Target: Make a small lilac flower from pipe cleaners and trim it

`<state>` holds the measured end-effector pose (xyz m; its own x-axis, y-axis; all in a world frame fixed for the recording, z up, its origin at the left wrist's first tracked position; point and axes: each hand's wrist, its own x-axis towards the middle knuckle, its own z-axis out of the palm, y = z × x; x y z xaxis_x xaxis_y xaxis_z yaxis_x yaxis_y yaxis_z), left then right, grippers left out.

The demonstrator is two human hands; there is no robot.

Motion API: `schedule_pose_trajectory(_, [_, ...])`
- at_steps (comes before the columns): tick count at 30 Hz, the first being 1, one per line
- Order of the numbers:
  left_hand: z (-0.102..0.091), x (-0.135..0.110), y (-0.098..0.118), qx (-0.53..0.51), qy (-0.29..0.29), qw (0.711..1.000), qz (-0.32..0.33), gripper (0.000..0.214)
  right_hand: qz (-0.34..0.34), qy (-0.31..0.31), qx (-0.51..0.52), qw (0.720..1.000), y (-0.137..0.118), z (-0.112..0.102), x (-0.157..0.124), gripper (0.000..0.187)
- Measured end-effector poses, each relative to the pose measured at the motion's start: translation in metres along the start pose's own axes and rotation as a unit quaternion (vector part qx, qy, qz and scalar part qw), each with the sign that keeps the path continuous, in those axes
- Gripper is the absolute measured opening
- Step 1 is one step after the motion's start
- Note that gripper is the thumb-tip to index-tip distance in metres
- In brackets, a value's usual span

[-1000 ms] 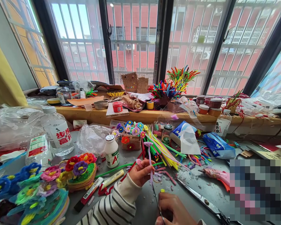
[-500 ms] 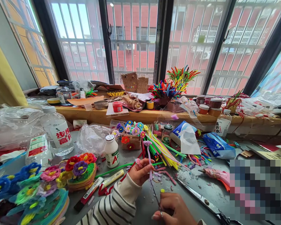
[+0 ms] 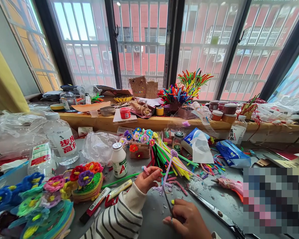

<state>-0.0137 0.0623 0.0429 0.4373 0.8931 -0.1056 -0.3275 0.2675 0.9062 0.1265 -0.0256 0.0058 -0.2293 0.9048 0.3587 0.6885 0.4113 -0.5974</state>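
Observation:
My left hand, in a striped sleeve, is closed in a pinch at a lavender pipe cleaner, whose upper end is curled into a small bud. The exact contact at my fingertips is hard to make out. A small pink fuzzy piece sits on that hand's finger. In my right hand is a slim dark metal tool, apparently small scissors, its tip at the lower stem. A small yellow piece shows at the right hand's finger. Fuzzy shreds lie beneath on the grey table.
Large scissors and a pink glue gun lie on the right. Behind my hands spreads a bundle of pipe cleaners, with a flower basket and a white bottle nearby. Fuzzy flower pieces fill the left.
The lavender pipe cleaner has shifted right and now leans to the right, beyond my left fingertips. My left hand has lowered slightly; the right hand with the scissors has barely moved.

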Motion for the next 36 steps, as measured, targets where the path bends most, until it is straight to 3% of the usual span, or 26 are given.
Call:
schedule_pose_trajectory(4, [-0.002,-0.002,0.002,0.148,-0.029,0.988,0.022,0.035,0.012,0.016,-0.012,1.0,0.0,-0.003,0.001,0.053])
schedule_pose_trajectory(9, [-0.001,-0.007,0.0,0.23,-0.096,0.968,-0.025,0.027,0.018,0.037,-0.02,0.999,0.0,-0.004,-0.001,0.052])
schedule_pose_trajectory(19, [-0.003,-0.003,-0.004,0.2,-0.126,0.971,-0.031,0.024,0.03,0.028,-0.015,0.999,0.001,-0.005,0.001,0.051])
schedule_pose_trajectory(27, [-0.002,-0.002,-0.01,0.17,-0.133,0.975,-0.052,0.029,0.049,-0.04,0.088,0.994,-0.006,-0.007,0.003,0.057])
schedule_pose_trajectory(36, [-0.002,-0.006,-0.012,0.165,-0.165,0.97,-0.064,0.027,0.033,-0.078,0.127,0.988,-0.011,-0.013,0.002,0.06])
